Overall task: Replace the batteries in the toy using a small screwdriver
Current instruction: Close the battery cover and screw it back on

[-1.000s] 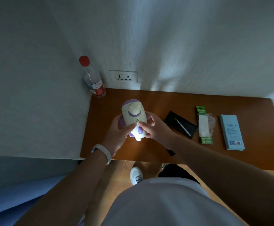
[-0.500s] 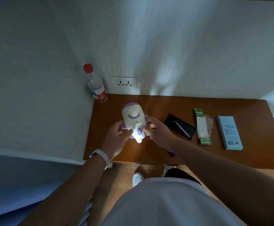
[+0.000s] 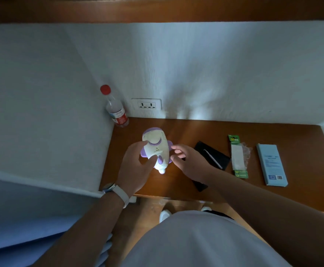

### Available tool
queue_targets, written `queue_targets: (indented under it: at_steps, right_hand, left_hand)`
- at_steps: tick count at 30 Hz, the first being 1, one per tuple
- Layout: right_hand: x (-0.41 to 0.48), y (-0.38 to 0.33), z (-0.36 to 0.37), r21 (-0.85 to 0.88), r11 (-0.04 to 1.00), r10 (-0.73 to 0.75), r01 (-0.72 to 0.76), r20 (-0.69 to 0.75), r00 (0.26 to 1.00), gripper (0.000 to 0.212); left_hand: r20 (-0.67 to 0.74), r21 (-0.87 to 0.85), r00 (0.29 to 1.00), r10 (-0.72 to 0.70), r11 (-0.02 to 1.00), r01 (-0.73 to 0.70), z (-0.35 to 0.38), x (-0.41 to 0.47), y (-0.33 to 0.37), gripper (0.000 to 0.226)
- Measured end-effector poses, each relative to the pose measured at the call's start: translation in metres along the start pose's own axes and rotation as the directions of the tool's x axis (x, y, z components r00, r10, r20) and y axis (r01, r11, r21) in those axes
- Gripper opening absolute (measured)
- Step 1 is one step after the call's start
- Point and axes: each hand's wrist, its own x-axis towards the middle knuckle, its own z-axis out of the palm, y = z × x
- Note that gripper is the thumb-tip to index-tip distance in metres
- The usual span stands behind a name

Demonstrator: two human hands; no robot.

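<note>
Two hands over desk (image 3: 195, 130) left end: left hand (image 3: 136, 166) fingers (image 3: 138, 145) wrap toy (image 3: 157, 147); right hand (image 3: 190, 162) fingers (image 3: 178, 147) slack beside.

Battery card (image 3: 238, 157), right of centre: "GP" in yellow on the lower green end; print on the upper green end is blurred.
Blue box (image 3: 271, 164), far right: text lines and barcode, too small to read.
Bottle (image 3: 116, 109), upper left: red label, unreadable.

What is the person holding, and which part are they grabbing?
The left hand grips the white and purple toy round its middle, thumb on the front. The right hand holds nothing; its fingers are loose beside the toy.
</note>
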Motion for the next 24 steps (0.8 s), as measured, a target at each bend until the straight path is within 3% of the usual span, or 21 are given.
queue_targets:
  at_steps: [3,9,17,24]
  right_hand:
    - [-0.007,0.007,-0.016,-0.142,0.988,-0.064,0.060,-0.022,0.998,0.049]
    - [-0.023,0.039,-0.050,-0.318,0.934,-0.185,0.162,-0.043,0.982,0.047]
    - [-0.043,0.092,-0.073,-0.449,0.885,-0.167,0.123,-0.058,0.984,0.045]
    - [-0.042,0.127,-0.079,-0.485,0.873,-0.100,0.059,-0.059,0.993,0.036]
  left_hand:
    - [0.022,0.049,0.993,0.115,0.992,-0.116,0.006,-0.005,0.024,0.057]
    - [0.102,0.312,0.956,0.277,0.903,-0.295,0.036,-0.011,0.060,0.057]
    - [0.287,0.459,0.920,0.268,0.805,-0.377,0.101,-0.006,0.068,0.058]
    - [0.422,0.541,0.898,0.123,0.761,-0.358,0.152,0.005,0.051,0.059]
